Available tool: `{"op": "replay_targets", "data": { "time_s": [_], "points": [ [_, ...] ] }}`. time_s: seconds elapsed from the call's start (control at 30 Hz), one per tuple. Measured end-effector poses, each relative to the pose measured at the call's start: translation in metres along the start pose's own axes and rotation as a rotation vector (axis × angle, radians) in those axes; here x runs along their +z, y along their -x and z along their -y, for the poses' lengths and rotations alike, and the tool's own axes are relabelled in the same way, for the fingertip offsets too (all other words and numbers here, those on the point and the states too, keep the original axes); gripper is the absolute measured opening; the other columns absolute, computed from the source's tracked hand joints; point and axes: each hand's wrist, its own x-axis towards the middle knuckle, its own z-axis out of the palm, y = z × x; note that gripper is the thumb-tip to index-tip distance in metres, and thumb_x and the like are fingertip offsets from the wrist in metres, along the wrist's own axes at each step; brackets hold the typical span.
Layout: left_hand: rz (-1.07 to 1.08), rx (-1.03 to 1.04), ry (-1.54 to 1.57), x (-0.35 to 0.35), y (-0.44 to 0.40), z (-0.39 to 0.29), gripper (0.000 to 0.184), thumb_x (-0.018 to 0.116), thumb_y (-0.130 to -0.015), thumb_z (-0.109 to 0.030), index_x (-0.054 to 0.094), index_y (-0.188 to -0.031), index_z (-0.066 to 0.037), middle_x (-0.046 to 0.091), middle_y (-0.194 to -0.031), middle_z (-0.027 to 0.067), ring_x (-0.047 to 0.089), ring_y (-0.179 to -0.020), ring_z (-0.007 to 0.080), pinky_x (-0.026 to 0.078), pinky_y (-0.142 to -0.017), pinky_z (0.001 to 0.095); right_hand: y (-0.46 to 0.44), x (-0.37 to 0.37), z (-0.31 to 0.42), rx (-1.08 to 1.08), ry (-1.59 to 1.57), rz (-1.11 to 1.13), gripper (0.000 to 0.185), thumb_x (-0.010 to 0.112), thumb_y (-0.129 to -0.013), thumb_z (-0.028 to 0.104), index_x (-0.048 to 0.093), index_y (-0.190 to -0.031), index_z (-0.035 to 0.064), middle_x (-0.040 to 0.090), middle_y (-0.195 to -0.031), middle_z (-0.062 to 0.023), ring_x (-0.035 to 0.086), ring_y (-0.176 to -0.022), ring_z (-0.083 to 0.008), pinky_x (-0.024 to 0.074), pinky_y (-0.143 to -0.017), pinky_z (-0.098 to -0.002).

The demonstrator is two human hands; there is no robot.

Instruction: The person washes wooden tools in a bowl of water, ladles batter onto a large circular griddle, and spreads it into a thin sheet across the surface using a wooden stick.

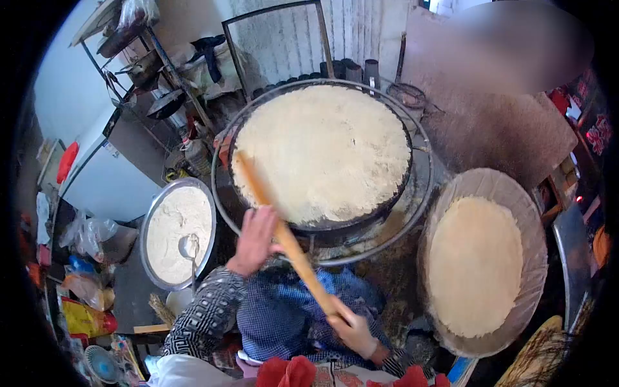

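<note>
A long flat wooden stick (pixel 300 261) slants from my lap up over the left edge of a round griddle, its far end smeared by motion. My right hand (pixel 353 331) is closed round its lower end. My left hand (pixel 255 240) grips it near the middle, beside the griddle's front left rim. A wide, pale flatbread (pixel 322 148) covers almost the whole dark griddle (pixel 380 209). To the left stands a metal basin (pixel 147 258) of pale batter (pixel 169 226), with a ladle (pixel 189 246) resting in it.
A metal ring (pixel 426 193) surrounds the griddle. At right, a cloth-lined oval basket (pixel 532 277) holds pale flatbread (pixel 477 264). Behind are black cylinders (pixel 353 71) and a metal frame (pixel 322 32). A shelf with pans (pixel 145 69) and a white cabinet (pixel 113 180) stand left.
</note>
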Motion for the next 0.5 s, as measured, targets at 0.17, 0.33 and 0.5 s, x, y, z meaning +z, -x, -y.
{"op": "replay_targets", "data": {
  "time_s": [0.17, 0.33, 0.5],
  "points": [
    [-0.192, 0.48, 0.374, 0.029, -0.19, -0.107, 0.096, 0.058, -0.076, -0.057, 0.028, -0.142, 0.006, 0.025, -0.152, 0.0227, 0.024, -0.142, 0.0336, 0.019, -0.116, 0.0497, 0.03, -0.039, 0.056, -0.004, -0.223, -0.623, 0.057, 0.056, -0.092, 0.011, 0.037, -0.145, 0.0038, 0.061, -0.092, -0.0071, 0.051, -0.055, -0.0089, 0.0429, -0.047, -0.027],
    [0.053, 0.554, 0.101, 0.117, -0.295, -0.113, 0.077, 0.062, -0.075, -0.048, 0.049, -0.122, 0.012, 0.051, -0.129, 0.0269, 0.042, -0.129, 0.04, 0.03, -0.113, 0.0429, -0.04, -0.106, 0.044, 0.097, -0.505, -0.48, 0.058, 0.053, -0.095, 0.017, 0.032, -0.148, 0.0078, 0.046, -0.07, 0.0013, 0.046, -0.047, -0.0089, 0.037, -0.04, -0.0278],
    [-0.013, 0.382, 0.066, 0.121, -0.282, -0.041, 0.064, 0.064, -0.075, -0.043, 0.054, -0.111, 0.009, 0.056, -0.118, 0.0235, 0.047, -0.124, 0.0381, 0.037, -0.108, 0.0419, -0.087, -0.115, 0.049, 0.12, -0.63, -0.245, 0.057, 0.054, -0.095, 0.014, 0.034, -0.148, 0.0125, 0.047, -0.064, 0.0023, 0.042, -0.043, -0.0084, 0.034, -0.04, -0.026]
  ]
}}
